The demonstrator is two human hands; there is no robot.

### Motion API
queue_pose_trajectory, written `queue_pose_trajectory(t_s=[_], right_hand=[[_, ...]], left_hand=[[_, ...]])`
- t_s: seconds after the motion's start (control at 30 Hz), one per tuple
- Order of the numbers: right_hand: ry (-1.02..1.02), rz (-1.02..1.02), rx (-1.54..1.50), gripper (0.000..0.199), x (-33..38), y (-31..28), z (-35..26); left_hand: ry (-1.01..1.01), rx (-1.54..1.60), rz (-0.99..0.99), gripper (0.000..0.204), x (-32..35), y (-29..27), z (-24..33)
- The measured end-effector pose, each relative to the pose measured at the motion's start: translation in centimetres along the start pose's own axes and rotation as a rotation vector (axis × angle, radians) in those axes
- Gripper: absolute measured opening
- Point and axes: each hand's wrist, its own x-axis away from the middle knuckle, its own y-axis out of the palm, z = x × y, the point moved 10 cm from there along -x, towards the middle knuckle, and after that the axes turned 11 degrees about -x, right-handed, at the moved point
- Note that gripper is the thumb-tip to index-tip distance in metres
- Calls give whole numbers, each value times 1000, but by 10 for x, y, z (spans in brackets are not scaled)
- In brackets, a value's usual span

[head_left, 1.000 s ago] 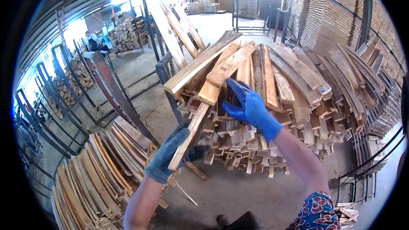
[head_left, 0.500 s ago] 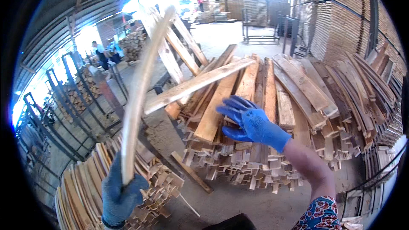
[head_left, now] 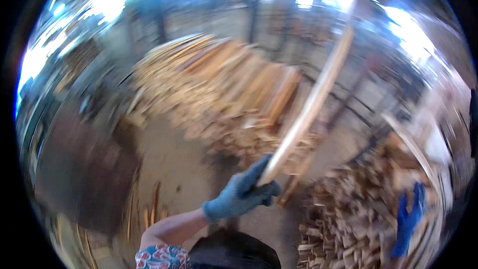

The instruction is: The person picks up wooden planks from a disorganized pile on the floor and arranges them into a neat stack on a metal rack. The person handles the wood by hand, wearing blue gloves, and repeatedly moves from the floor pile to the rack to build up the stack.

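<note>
Plank, long and pale, is being held at its lower end by the left hand, blue-gloved fingers being closed around it. It is being carried tilted, upper end up and to the right, over the floor between two wood stacks. Versus half a second ago: the plank was being held at lower left and arcing up across the view; it is now being seen at centre, and the whole view has been swung round, heavily motion-blurred. The big lumber pile is now being seen behind the plank at upper centre, not on the right. The right hand, also blue-gloved, is now being seen at the far lower right over a heap of short offcuts, fingers spread open, nothing being held.
</note>
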Motion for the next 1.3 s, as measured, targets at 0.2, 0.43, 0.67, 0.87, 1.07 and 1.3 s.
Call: queue_pose_trajectory(t_s=[0.2, 0.43, 0.67, 0.87, 1.07, 1.3], right_hand=[[29, -544, -990, 44, 74, 59, -193], [-1064, -1243, -849, 37, 325, 178, -397], [-1352, -1394, -1056, 35, 480, 162, -490], [-1285, -1530, -910, 39, 507, 163, -565], [-1257, -1533, -944, 37, 516, 203, -578], [-1059, -1727, -886, 36, 552, 254, -578]], left_hand=[[-310, 259, 443, 69, 172, -62, -97], [-464, 527, 1145, 56, 429, -75, -202], [-555, 587, 1857, 27, 746, -106, -228], [-1185, -694, 2539, 44, 987, -218, -96], [-1177, -643, 1991, 62, 927, -222, -188], [-1342, -219, 977, 64, 762, -153, -311]])
